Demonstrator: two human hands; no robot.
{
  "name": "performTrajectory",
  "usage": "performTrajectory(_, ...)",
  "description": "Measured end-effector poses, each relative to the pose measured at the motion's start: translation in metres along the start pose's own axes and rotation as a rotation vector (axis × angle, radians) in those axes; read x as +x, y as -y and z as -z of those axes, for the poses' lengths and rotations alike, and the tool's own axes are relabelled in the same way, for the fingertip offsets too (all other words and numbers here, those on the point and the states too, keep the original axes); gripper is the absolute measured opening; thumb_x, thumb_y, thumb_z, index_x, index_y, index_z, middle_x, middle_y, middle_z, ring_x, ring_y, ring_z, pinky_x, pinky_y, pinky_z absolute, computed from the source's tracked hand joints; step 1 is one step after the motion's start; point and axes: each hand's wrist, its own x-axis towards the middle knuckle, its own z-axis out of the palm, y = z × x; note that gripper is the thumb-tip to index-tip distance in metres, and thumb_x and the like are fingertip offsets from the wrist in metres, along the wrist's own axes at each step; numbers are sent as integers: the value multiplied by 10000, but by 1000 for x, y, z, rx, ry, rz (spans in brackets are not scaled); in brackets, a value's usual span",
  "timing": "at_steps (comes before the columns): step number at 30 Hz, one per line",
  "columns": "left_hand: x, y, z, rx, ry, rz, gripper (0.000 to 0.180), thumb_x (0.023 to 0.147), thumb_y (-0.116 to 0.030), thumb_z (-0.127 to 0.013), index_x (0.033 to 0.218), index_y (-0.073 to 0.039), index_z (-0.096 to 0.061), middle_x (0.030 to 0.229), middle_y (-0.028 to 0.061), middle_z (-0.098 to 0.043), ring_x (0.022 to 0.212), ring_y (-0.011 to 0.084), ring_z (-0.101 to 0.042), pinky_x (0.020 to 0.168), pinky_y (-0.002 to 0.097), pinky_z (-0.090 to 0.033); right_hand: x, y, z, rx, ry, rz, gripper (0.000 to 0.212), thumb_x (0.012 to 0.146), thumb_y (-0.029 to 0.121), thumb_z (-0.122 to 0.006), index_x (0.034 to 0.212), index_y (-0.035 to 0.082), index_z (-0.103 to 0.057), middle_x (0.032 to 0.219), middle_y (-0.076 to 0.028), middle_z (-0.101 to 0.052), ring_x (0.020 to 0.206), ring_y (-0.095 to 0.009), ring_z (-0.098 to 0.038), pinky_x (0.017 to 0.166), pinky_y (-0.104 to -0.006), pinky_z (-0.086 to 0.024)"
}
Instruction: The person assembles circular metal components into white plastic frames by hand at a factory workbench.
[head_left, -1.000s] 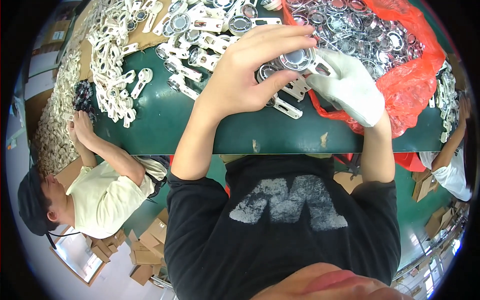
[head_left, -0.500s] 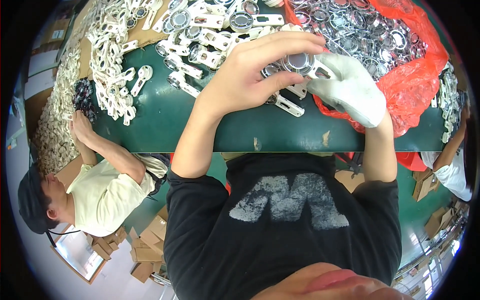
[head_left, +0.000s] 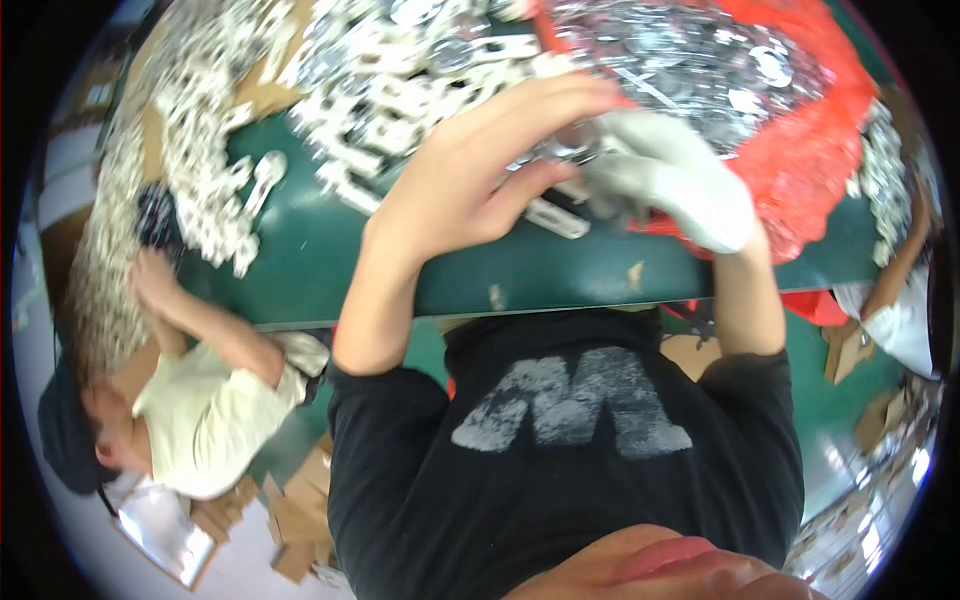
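**Bright overhead light, motion blur and strong fisheye bending**

The scene is lit evenly and brightly from above. Glare is thrown off the heap of shiny metal parts (head_left: 690,60) at the far edge of the green worktop (head_left: 330,270). Motion blur is spread across the whole view, and edges are smeared. The worktop's near edge is curved by the lens, and the corners are swallowed by a black rim.

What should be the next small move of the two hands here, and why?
Probably press the small round silver part into place. The bare left hand and the white-gloved right hand meet over it at the green table, fingers closed around it; the picture is blurred, so how it sits is unclear.
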Motion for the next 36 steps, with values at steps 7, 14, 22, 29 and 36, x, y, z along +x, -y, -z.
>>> performTrajectory(7, -6, 0, -13, 92, 15, 9, 751, 676, 181, -536, 1409, 21, -525, 1463, 268, -523, 1342, 434, -532, 1101, 448, -442, 17, -6, -4, -319, 10, -19, 524, 930, 536, -614, 1021, 23, -668, 835, -160, -717, 770, -341, -717, 665, -419, -546)
performTrajectory(14, -10, 7, -25, -318, -187, 214, 526, 1027, -407, -595, 1237, 75, -613, 1250, 236, -667, 1180, 305, -633, 1036, 395, -465, 15, -11, -22, -494, -136, 90, 477, 942, 574, -531, 961, 125, -688, 816, -167, -711, 789, -387, -712, 707, -505, -554)
performTrajectory(22, -12, 7, -20, -298, -176, 177, 452, 988, -359, -670, 1161, 58, -652, 1218, 237, -684, 1134, 297, -657, 998, 389, -494, 15, -24, -35, -675, -287, 285, 388, 983, 490, -523, 945, 131, -666, 755, -121, -690, 683, -374, -694, 551, -486, -531)
performTrajectory(29, -13, 8, -19, -261, -168, 193, 467, 967, -378, -692, 1127, 60, -682, 1199, 236, -696, 1117, 306, -670, 990, 392, -503, 14, -23, -28, -641, -257, 295, 325, 985, 484, -509, 991, 200, -666, 770, -120, -691, 708, -366, -702, 566, -496, -535)
performTrajectory(36, -7, 14, -15, -306, -217, 291, 274, 980, -106, -620, 1205, 31, -692, 1234, 129, -714, 1154, 197, -653, 1003, 318, -489, 18, -5, -23, -448, -177, -53, 344, 912, 462, -621, 949, 123, -662, 847, -127, -731, 773, -316, -733, 692, -410, -573)
